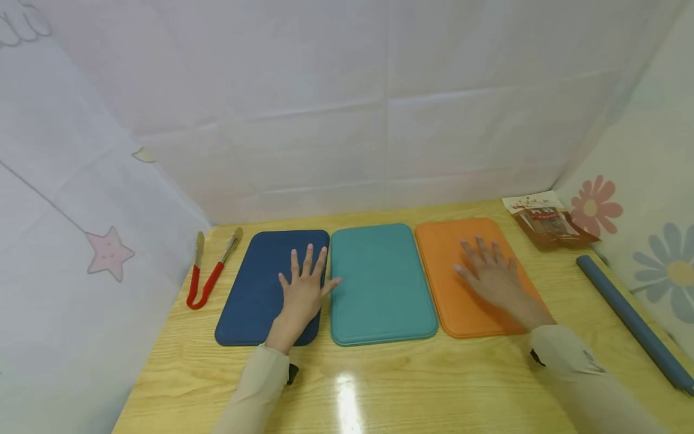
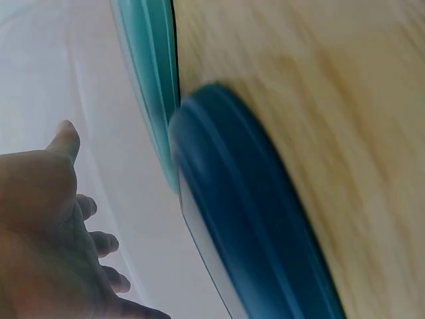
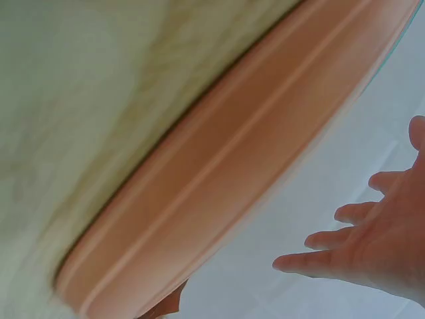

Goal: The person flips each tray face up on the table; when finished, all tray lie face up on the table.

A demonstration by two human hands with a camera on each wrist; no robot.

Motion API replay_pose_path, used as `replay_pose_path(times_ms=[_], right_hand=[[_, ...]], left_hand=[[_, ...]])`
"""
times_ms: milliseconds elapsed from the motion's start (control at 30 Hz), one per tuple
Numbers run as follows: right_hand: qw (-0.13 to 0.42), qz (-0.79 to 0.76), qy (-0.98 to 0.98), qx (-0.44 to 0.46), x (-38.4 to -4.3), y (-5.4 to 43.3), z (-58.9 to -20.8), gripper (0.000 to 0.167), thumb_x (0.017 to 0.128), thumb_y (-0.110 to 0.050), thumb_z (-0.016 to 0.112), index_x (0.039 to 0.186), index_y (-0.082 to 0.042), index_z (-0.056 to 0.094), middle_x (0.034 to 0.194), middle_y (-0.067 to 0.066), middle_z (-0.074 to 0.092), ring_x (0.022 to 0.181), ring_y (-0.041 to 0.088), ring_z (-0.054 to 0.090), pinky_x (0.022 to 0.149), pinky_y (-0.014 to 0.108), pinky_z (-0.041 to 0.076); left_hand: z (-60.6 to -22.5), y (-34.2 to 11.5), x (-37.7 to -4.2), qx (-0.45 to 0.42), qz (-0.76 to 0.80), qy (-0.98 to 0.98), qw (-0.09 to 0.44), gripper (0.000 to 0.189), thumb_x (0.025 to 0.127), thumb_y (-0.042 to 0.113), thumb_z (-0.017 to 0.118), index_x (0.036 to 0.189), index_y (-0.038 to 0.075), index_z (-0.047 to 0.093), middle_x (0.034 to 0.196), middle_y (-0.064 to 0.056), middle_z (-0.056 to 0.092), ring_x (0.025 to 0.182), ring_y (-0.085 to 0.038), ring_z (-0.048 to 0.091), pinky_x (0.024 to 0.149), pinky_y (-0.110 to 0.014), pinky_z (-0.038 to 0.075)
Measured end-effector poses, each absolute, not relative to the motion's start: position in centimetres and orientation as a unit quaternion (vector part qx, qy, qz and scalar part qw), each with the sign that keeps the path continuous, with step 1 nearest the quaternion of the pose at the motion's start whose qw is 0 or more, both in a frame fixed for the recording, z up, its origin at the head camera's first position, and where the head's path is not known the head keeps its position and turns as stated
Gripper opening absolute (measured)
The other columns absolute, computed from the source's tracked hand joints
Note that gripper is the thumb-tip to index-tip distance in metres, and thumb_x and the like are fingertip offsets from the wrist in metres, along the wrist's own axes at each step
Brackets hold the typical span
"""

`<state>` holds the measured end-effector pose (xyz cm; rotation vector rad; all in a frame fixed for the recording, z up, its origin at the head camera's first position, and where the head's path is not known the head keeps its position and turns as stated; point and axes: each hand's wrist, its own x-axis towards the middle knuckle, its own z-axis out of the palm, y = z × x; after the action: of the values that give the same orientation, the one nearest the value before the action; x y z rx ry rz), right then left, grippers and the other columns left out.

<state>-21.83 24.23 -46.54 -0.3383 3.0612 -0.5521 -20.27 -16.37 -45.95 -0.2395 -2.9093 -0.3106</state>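
Three rounded rectangular mats or trays lie side by side on the wooden table: a dark blue one (image 1: 255, 289), a teal one (image 1: 379, 283) and an orange one (image 1: 444, 289). Over the blue one my left hand (image 1: 302, 295) is spread palm down, its thumb reaching the edge of the teal one. My right hand (image 1: 496, 280), slightly blurred, spreads its fingers above the orange one. In the wrist views, the left hand (image 2: 46, 239) and the right hand (image 3: 378, 232) both show straight fingers with nothing held, raised over the thick ridged sides.
Red-handled tongs (image 1: 206, 283) lie spread at the left edge of the wooden table (image 1: 423, 386). At the back right sits a brown snack packet (image 1: 550, 223). A long grey-blue rod (image 1: 631, 319) lies along the right side. Printed cloth (image 1: 325, 120) hangs behind and at the sides.
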Motion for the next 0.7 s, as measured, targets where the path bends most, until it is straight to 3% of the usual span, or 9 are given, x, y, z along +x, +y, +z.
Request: replay_pose_path(times_ms=[433, 700], right_hand=[[0.031, -0.175, 0.980, -0.089, -21.6, 27.1, -46.3, 0.074, 0.100, -0.059, 0.030, 0.156, -0.026, -0.003, 0.159, 0.018, -0.011, 0.138, 0.054, -0.014, 0.096, 0.081, -0.002], [0.038, -0.186, 0.979, -0.081, -21.6, 28.1, -45.8, 0.074, 0.100, -0.056, 0.033, 0.157, -0.022, -0.002, 0.158, 0.023, -0.011, 0.136, 0.058, -0.011, 0.093, 0.082, -0.003]], left_hand=[[-46.0, -12.6, -20.8, -0.105, -0.129, -0.984, 0.070, 0.078, 0.092, 0.057, 0.051, 0.156, 0.025, 0.018, 0.161, -0.006, 0.007, 0.146, -0.036, -0.003, 0.102, -0.074, 0.020], [-46.2, -10.1, -21.3, -0.122, -0.130, -0.981, 0.077, 0.077, 0.093, 0.057, 0.050, 0.155, 0.023, 0.021, 0.161, -0.008, 0.011, 0.146, -0.038, 0.003, 0.102, -0.072, 0.024]])
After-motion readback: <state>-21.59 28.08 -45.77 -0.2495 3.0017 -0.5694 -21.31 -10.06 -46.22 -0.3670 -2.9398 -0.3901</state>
